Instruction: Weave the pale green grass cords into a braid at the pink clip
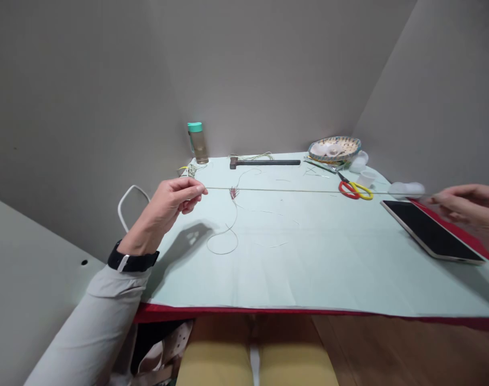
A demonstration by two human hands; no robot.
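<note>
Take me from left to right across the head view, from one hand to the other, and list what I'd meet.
Left hand → hammer → scissors → white containers → right hand. The cord spans the gap between the hands.

At the far left of the table, we find an upright bottle [198,146] with a teal lid. To its right, we locate a hammer [268,162], laid with its head toward the left. At the far right, we note a woven basket [336,159] holding white items. Nearer than the basket, we identify red-and-yellow-handled scissors [352,185] beside a white cup [367,178]. On the right, we observe a dark-screened tablet [431,230].
</note>
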